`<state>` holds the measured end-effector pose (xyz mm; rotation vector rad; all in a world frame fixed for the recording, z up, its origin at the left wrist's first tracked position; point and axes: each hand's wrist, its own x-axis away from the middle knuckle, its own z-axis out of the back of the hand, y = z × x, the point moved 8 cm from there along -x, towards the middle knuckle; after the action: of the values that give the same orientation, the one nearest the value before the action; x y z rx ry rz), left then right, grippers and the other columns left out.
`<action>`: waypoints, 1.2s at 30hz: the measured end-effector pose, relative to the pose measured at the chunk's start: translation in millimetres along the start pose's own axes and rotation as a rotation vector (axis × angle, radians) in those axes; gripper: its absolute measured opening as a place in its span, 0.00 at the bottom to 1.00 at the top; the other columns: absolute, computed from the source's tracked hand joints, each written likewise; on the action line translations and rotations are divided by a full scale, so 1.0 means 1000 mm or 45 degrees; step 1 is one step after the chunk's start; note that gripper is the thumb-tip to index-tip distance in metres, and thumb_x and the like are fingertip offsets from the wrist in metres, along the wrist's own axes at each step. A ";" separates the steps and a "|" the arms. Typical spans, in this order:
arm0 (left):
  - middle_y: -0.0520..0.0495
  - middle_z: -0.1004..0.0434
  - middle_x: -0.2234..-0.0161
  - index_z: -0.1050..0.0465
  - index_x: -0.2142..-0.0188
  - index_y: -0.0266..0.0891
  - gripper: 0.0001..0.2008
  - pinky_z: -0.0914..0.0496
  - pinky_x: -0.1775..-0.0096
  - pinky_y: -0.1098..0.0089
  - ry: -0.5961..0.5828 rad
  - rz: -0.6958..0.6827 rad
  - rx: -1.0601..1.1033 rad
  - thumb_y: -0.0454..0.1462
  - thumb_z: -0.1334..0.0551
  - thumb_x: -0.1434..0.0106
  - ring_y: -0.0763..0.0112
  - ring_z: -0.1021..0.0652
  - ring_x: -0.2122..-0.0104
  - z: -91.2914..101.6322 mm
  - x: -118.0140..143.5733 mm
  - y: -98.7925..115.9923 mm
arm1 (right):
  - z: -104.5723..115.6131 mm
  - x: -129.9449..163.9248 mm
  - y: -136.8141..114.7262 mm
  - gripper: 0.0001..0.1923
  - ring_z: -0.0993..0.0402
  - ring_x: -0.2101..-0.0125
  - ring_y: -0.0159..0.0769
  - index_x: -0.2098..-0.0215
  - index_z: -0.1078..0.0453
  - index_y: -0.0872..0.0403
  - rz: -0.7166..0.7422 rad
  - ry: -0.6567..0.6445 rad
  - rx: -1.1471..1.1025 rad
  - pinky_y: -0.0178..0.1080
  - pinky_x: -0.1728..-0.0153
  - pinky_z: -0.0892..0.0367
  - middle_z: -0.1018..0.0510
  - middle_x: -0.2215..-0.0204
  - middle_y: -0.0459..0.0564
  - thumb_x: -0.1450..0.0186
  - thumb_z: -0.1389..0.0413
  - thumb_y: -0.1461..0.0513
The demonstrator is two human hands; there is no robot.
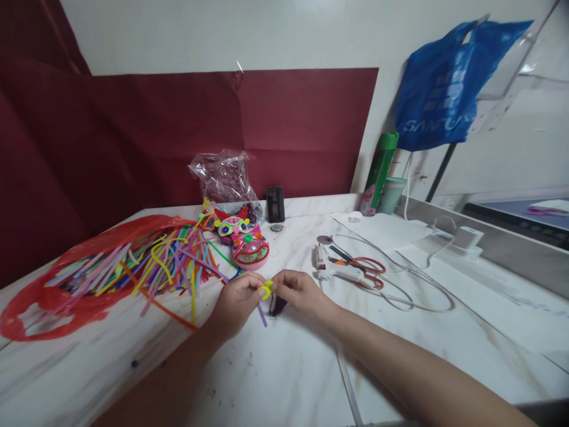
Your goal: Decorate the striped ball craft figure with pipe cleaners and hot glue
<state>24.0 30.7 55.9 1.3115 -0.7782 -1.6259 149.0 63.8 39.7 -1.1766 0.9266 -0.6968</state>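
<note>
- Both hands mid-worktop, near front edge: left hand (235,302) & right hand (300,292) pinch a yellow coil (267,289); purple stem (262,314) hangs below it.
- Pipe cleaners (164,261) in red bag (66,284), left.
- Masks (242,240) behind hands.
- Glue gun (331,267), scissors (367,270) to the right.

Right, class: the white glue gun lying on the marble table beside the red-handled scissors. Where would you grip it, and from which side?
Grip the white glue gun around its body, probably coming from above on the near side. It lies flat on the marble table. The red-handled scissors lie close behind it and its white cord trails off to the right, so the near side looks clearest.
</note>
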 end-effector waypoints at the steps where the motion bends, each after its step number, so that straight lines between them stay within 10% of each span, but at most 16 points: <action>1: 0.46 0.28 0.70 0.28 0.76 0.38 0.03 0.33 0.60 0.68 -0.023 -0.007 -0.005 0.34 0.38 0.48 0.67 0.27 0.66 -0.002 0.000 0.002 | 0.001 0.000 0.001 0.09 0.39 0.79 0.27 0.76 0.30 0.56 -0.009 0.003 -0.003 0.32 0.75 0.44 0.30 0.81 0.42 0.47 0.41 0.57; 7: 0.46 0.27 0.68 0.29 0.77 0.38 0.04 0.33 0.64 0.70 0.094 0.121 0.112 0.36 0.37 0.50 0.68 0.28 0.67 0.004 -0.001 0.000 | 0.011 -0.006 0.010 0.13 0.39 0.79 0.27 0.77 0.30 0.55 -0.120 0.078 -0.304 0.32 0.75 0.43 0.30 0.81 0.42 0.50 0.37 0.54; 19: 0.54 0.31 0.79 0.28 0.75 0.37 0.06 0.39 0.70 0.74 0.293 0.258 0.241 0.38 0.36 0.50 0.76 0.34 0.76 0.025 -0.003 -0.024 | 0.028 0.000 -0.026 0.09 0.39 0.76 0.29 0.74 0.28 0.53 0.242 0.154 -0.391 0.34 0.73 0.42 0.28 0.74 0.45 0.46 0.38 0.56; 36: 0.52 0.28 0.78 0.27 0.75 0.35 0.10 0.37 0.68 0.74 0.335 0.367 0.549 0.38 0.32 0.55 0.76 0.30 0.75 0.027 -0.004 -0.040 | 0.035 -0.016 0.024 0.14 0.41 0.80 0.27 0.77 0.30 0.56 -0.133 0.214 -0.142 0.33 0.76 0.46 0.32 0.82 0.42 0.50 0.38 0.53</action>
<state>-11.8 49.8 28.9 1.5874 -1.1342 -1.0648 172.0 99.6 23.8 -1.2868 1.0610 -0.8468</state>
